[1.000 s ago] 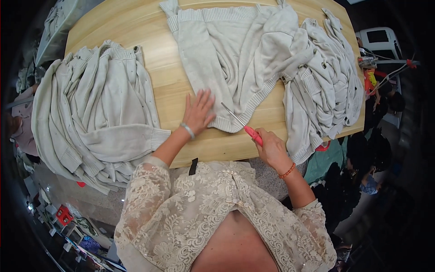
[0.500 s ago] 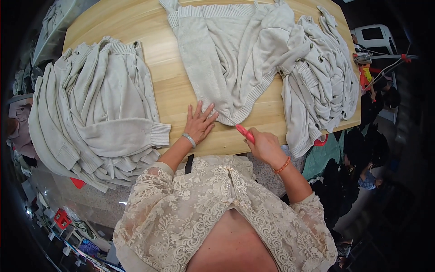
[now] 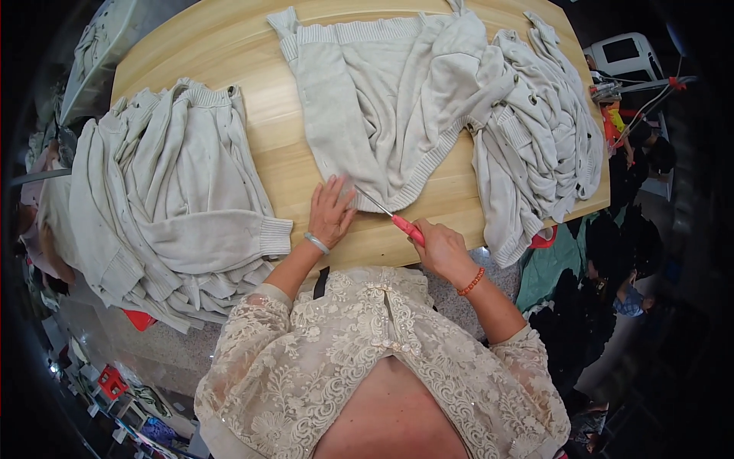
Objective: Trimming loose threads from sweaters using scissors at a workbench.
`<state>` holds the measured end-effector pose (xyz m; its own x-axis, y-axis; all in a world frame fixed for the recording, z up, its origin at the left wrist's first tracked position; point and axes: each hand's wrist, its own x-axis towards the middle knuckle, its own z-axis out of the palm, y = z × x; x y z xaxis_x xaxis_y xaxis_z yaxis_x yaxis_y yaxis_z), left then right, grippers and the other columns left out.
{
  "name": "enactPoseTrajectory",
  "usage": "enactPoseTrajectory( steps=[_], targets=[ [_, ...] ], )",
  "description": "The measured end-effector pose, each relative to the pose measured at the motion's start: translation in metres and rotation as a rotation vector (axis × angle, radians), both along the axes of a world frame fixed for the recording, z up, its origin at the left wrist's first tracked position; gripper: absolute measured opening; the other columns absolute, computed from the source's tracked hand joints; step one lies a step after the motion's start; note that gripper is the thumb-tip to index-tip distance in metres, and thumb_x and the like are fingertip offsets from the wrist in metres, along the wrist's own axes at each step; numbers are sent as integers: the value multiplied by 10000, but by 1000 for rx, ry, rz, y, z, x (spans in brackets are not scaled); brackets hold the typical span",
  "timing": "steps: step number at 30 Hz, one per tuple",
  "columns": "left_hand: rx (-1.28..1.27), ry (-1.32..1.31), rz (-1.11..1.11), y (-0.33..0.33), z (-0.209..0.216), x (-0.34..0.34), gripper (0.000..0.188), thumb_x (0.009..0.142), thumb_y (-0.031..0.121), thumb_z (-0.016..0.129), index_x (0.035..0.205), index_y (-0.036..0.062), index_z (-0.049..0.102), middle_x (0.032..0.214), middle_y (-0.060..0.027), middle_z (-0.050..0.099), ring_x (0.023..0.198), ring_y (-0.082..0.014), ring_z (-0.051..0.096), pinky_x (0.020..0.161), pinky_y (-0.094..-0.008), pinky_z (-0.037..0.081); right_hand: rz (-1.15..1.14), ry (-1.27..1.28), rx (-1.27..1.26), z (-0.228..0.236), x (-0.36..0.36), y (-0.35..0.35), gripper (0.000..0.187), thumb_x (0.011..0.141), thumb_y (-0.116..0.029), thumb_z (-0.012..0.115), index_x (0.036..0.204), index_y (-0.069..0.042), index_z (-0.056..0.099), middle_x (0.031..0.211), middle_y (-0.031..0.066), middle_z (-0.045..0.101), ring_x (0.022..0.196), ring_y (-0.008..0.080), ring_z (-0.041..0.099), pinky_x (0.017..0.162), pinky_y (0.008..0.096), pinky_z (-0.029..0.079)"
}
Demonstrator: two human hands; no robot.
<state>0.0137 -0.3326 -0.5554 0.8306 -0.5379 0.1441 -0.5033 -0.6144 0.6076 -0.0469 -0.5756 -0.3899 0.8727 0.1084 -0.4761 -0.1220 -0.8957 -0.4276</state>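
Observation:
A light grey knit cardigan is spread on the wooden table in front of me, its ribbed edge towards me. My left hand rests flat at its near left corner, fingers stretched out. Closed in my right hand is a red-handled tool with a thin metal shaft. The shaft points up and left over the near edge of the cardigan, its end close to my left fingertips. Whether the end touches the knit I cannot tell.
Similar grey cardigans lie in a heap at the left table edge, sleeves hanging over. Another pile of buttoned knitwear covers the right side of the wooden table. Beyond the right edge are a metal clamp with cables and dark cloth.
The tool's metal shaft now shows, reaching towards my left hand across the cardigan's near corner. My left hand has shifted slightly, and the view has moved a little.

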Motion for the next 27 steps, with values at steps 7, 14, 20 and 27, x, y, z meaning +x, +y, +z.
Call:
enactPoseTrajectory(
  steps=[7,14,20,27],
  targets=[
    [176,-50,51,1,-8,8,479,867,271,600,1323,151,515,1495,-83,348,1398,-317,263,1123,-543,158,51,-74,42,-23,7,10,192,882,-231,585,989,-75,554,742,184,632,725,388,627,641,497,473],
    [130,-73,38,2,-13,7,436,875,265,600,1298,175,549,1488,-56,367,1401,-318,256,1127,-547,150,99,-187,-23,-37,54,37,169,832,-175,610,886,-32,540,679,157,637,655,356,641,594,462,485],
    [109,-39,48,4,-10,5,439,880,243,590,1310,178,539,1487,-49,370,1401,-332,252,1128,-544,151,220,34,17,-20,38,14,208,851,-240,613,896,-39,587,727,164,654,706,350,649,648,463,493],
    [147,4,0,3,-11,8,460,896,196,541,1354,189,498,1516,-47,324,1417,-331,217,1140,-534,131,263,308,-31,1,20,-4,271,852,-294,621,921,-32,607,783,186,662,792,362,652,713,466,501]
  ],
)
